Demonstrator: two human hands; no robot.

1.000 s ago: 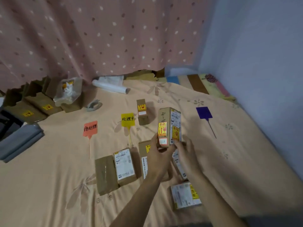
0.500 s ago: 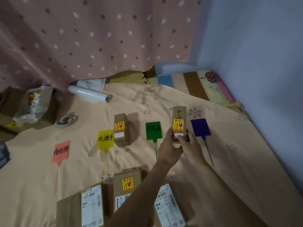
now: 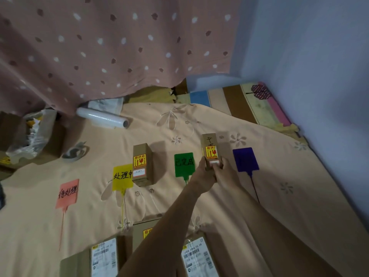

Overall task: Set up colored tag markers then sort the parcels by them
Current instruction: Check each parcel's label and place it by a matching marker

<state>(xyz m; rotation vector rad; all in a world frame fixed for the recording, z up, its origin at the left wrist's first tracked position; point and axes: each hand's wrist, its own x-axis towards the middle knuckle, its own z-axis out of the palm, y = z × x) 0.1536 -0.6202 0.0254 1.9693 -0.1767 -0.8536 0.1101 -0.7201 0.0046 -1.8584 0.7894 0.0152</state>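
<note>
Four tag markers lie in a row on the peach sheet: pink tag (image 3: 66, 193), yellow tag (image 3: 122, 177), green tag (image 3: 184, 164) and blue tag (image 3: 245, 159). A cardboard parcel (image 3: 142, 164) with a yellow sticker sits just right of the yellow tag. Both my left hand (image 3: 203, 173) and my right hand (image 3: 224, 170) grip the near end of a second small parcel (image 3: 210, 149), between the green and blue tags. Three more parcels lie near me: one with a white label (image 3: 103, 256), a brown one (image 3: 140, 233) and another labelled one (image 3: 199, 256).
A roll of clear film (image 3: 101, 117) lies by the dotted curtain (image 3: 119, 47). A tape roll (image 3: 74, 152) and boxes with a plastic bag (image 3: 34, 134) stand at the left. A wall (image 3: 319, 76) closes the right side, with a striped mat (image 3: 239, 100) behind.
Both hands carried the small parcel away from me, from in front of the near parcels to between the green and blue tags. The green tag, hidden before, came into view.
</note>
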